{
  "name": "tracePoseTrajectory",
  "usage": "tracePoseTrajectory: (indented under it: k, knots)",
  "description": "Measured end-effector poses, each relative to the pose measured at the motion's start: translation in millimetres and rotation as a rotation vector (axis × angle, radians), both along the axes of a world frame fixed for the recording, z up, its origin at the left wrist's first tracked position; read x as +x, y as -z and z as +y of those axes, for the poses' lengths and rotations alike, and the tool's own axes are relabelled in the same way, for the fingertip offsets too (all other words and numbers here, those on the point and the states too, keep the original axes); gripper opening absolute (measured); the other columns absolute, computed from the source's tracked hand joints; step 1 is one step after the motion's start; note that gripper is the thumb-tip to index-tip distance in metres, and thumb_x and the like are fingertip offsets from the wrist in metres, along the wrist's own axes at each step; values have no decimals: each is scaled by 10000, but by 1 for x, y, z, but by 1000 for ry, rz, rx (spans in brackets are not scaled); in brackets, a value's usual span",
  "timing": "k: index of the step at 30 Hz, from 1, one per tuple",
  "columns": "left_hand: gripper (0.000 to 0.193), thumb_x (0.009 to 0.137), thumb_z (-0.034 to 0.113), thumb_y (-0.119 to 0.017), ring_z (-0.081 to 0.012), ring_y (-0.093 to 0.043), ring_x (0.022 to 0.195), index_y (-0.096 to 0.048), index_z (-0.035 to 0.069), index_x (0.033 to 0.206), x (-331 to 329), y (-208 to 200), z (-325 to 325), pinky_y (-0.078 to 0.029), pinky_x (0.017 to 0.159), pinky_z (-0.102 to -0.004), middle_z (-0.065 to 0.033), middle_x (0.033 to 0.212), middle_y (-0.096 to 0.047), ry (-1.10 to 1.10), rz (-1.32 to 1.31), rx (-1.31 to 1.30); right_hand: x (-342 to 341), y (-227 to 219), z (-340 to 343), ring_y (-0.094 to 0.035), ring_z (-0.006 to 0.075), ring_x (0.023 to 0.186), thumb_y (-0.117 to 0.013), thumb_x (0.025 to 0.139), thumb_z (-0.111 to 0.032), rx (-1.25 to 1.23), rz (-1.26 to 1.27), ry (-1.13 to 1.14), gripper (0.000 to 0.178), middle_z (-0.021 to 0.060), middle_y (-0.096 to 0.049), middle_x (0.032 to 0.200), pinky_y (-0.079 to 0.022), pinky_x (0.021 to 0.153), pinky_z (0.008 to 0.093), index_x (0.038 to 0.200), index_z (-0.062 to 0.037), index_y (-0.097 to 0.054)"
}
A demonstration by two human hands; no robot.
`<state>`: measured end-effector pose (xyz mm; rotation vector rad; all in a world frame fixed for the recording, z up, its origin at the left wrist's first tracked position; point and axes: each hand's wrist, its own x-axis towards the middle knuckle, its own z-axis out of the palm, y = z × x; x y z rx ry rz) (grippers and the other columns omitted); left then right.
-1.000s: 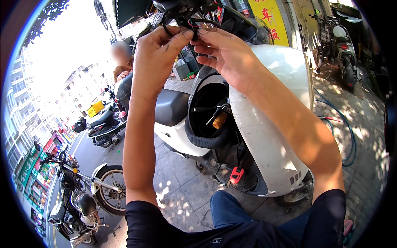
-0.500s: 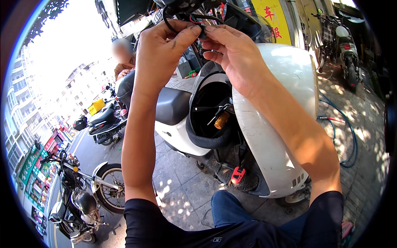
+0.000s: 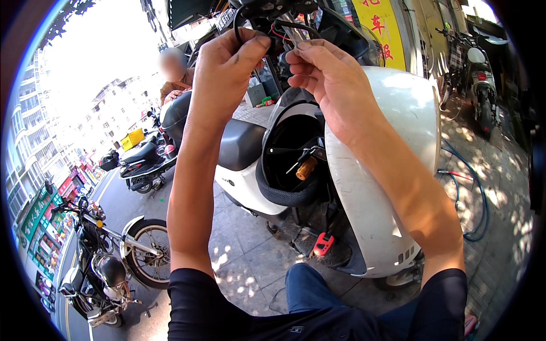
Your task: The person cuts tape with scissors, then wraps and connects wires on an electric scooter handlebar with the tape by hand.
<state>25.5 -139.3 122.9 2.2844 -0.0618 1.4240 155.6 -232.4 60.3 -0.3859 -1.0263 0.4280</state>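
Note:
Both my hands are raised in front of a scooter's handlebar (image 3: 267,7). My left hand (image 3: 224,68) is closed in a pinch on a black cable (image 3: 236,23) that loops down from the handlebar. Just to the right, my right hand (image 3: 327,74) has thumb and forefinger pressed together, other fingers curled; what they pinch is too small to make out. A gap separates the two hands. Thin wires, one of them red, show behind them. Below stands the scooter's white front panel (image 3: 381,148), with a black padded-rim bowl (image 3: 290,196) beside it holding an orange-handled object (image 3: 307,169).
A red-and-black object (image 3: 323,244) lies on the scooter's footboard. The grey seat (image 3: 242,142) is behind the bowl. A motorcycle (image 3: 108,267) stands at left, and a person (image 3: 173,79) is behind a parked scooter (image 3: 145,162). A blue hose (image 3: 483,199) lies at right.
My hands have drawn apart; they met at the cable before. The right hand has shifted slightly right and down. The view has moved a little too.

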Motion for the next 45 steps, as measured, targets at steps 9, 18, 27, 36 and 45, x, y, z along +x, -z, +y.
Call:
tracePoseTrajectory:
  k: [9,18,27,36,45]
  knots:
    - [292,908,231,-668,-116,-602,745,-626,-13,1061,0,5,-1,-484,744,-256,-41,858,-646,326,96,-247,1,-4,5,-581,86,843,-600,934,-168,-85,-50,-96,125,6,-653,907,-456,749,248,995,-68,-644]
    - [121,898,84,-577,-120,-652,771,-546,-11,967,-3,25,-6,-525,710,-236,-64,886,-637,374,-106,-270,5,-9,10,-602,97,870,-604,955,-200,-120,-189,-147,165,1,-668,944,-477,765,262,1079,-97,-637]
    - [165,908,83,-608,-126,-661,763,-526,-29,997,-1,32,-6,-550,718,-246,-68,836,-647,436,-133,-289,5,-10,18,-571,82,792,-655,923,-201,-60,-174,-158,176,-2,-655,902,-473,770,240,1037,-67,-662]
    - [169,883,62,-628,-116,-658,735,-522,-22,984,4,42,-13,-516,673,-233,-83,794,-661,263,-245,-160,-8,-15,14,-556,75,684,-684,882,-173,19,-183,-16,150,5,-645,796,-455,692,235,950,-39,-682]
    - [175,856,77,-600,-100,-610,652,-587,-10,1007,-1,39,-23,-481,620,-255,-65,714,-646,11,-228,93,-11,-19,6,-493,68,653,-684,838,-230,-94,-195,397,250,8,-597,743,-422,627,228,847,19,-653]
